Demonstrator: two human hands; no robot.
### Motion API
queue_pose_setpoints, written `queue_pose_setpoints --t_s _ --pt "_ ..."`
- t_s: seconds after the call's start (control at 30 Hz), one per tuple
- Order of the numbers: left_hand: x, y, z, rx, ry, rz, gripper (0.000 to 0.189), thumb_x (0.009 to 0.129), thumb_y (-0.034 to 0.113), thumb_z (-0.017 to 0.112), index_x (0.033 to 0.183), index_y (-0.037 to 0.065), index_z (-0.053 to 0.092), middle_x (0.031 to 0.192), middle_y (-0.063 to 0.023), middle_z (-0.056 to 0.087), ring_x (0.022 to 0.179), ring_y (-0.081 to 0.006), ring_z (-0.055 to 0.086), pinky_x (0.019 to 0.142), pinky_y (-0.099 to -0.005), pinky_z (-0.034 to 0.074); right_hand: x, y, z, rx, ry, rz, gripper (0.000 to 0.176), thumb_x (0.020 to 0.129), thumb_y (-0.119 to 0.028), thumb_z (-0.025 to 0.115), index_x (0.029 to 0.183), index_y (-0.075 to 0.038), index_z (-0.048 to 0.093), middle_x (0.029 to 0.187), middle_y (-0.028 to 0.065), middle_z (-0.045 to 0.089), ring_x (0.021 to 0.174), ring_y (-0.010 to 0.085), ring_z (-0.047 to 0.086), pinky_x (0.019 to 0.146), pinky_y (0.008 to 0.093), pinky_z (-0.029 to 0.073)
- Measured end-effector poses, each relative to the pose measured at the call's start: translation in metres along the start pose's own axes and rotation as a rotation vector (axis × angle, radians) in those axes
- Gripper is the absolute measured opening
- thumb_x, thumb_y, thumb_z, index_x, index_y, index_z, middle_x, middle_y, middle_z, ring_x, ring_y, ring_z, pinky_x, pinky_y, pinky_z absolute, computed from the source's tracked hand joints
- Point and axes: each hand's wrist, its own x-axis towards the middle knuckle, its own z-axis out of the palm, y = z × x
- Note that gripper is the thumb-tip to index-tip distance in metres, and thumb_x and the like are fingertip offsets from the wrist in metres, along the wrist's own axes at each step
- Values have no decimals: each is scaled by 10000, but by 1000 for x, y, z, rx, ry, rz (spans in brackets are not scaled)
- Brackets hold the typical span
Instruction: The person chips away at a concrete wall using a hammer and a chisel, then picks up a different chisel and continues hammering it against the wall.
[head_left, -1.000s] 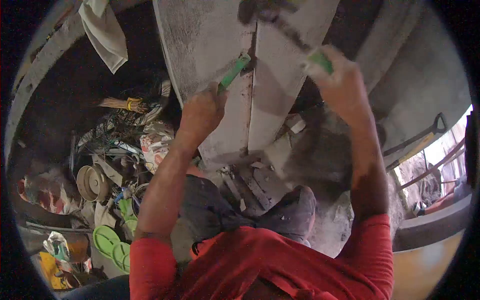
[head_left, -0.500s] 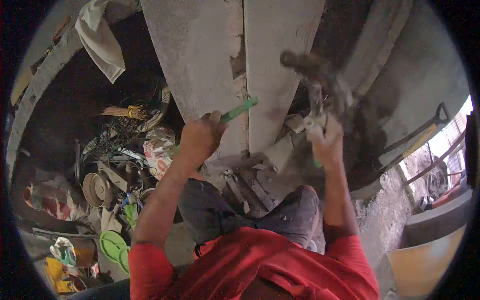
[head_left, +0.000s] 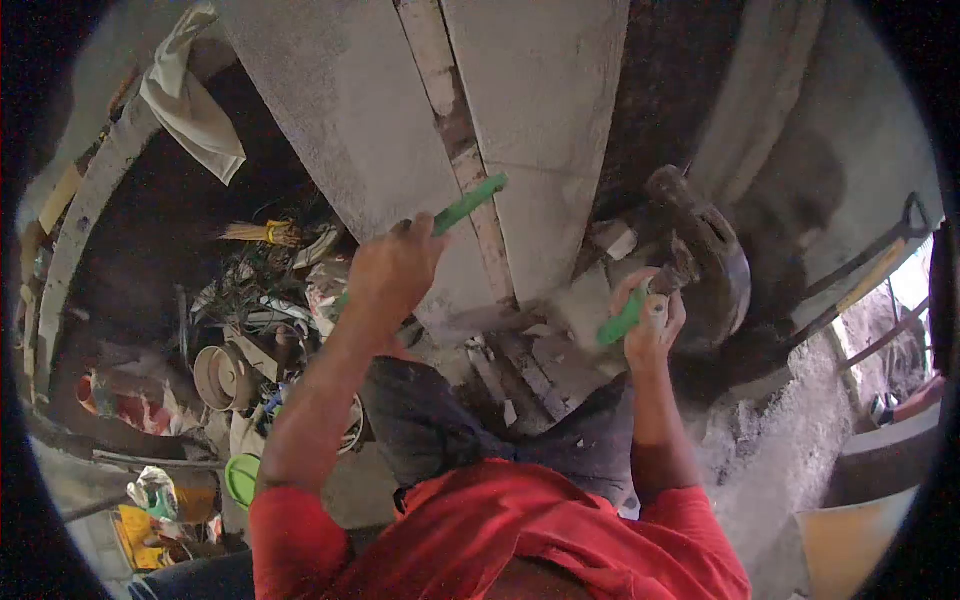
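My left hand is closed round a narrow green bar, whose far end points up and right over a groove between two grey slabs. A short bit of green also shows behind that wrist. On the right, my right hand grips a claw hammer near the head, with the fingers wrapped round its handle. The hammer's green handle end sticks out to the left of the fingers. Its dark, worn head lies above and to the right of my hand.
Rubble lies between my knees below the slabs. At left are tangled wires, a round metal pan and a bundle of straw. A pale cloth hangs upper left. A shovel handle leans at right.
My right hand has come down and turned, bringing the hammer's green handle into view and its head to the right. My left hand keeps its grip on the bar. The view has tilted slightly.
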Motion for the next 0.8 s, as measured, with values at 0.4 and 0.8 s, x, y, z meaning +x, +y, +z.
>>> queue_pose_setpoints --t_s 0.4,0.8 --pt "-4 4 -5 25 48 57 259 928 278 544 976 24 538 755 -169 632 633 -341 651 520 -409 524 7 125 71 -690 -91 -788 145 848 -224 594 900 -89 587 864 64 604 753 151 553 705 279 445" --pt "-6 -4 7 62 32 99 230 929 261 545 969 35 535 718 -149 620 588 -313 642 490 -412 514 -21 180 39 -1001 -459 -197 263 879 -204 591 1012 22 579 1098 194 566 941 266 543 756 368 472"
